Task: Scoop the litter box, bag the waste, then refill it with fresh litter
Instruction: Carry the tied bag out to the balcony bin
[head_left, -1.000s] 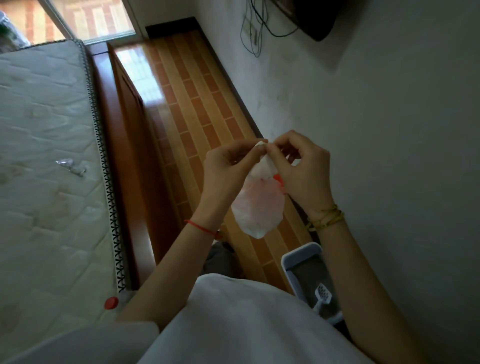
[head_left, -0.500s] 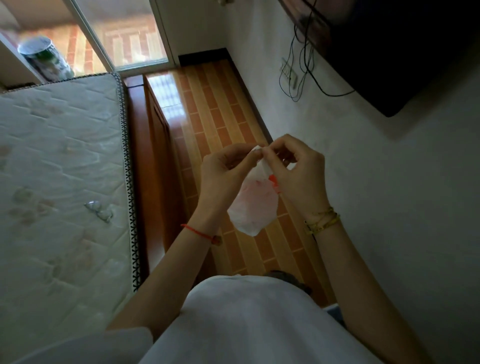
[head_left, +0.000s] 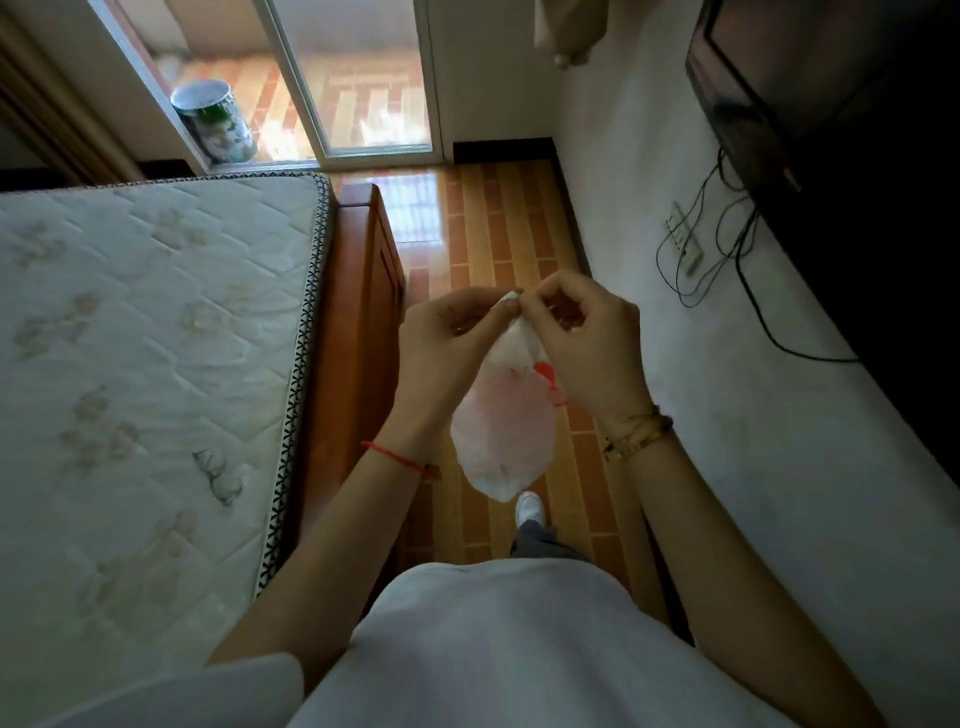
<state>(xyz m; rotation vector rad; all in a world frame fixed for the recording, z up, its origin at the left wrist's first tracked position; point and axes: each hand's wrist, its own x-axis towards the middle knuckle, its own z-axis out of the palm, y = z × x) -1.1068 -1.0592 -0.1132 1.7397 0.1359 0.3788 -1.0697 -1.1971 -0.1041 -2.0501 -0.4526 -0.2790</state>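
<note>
Pinching bag (head_left: 500, 434) top with left hand (head_left: 444, 351) and right hand (head_left: 589, 351), both raised before chest above floor (head_left: 511, 234); cannot read bag's red print.

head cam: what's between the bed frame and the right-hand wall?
In the head view, a strip of brown tiled floor, with one white shoe on it. Over it, left hand and right hand pinch the top of the plastic bag.

Two hands (head_left: 441, 343) (head_left: 592, 348) — one bag (head_left: 498, 436), one mattress (head_left: 145, 338), one tin (head_left: 215, 122), one television (head_left: 831, 130), one shoe (head_left: 530, 506).
</note>
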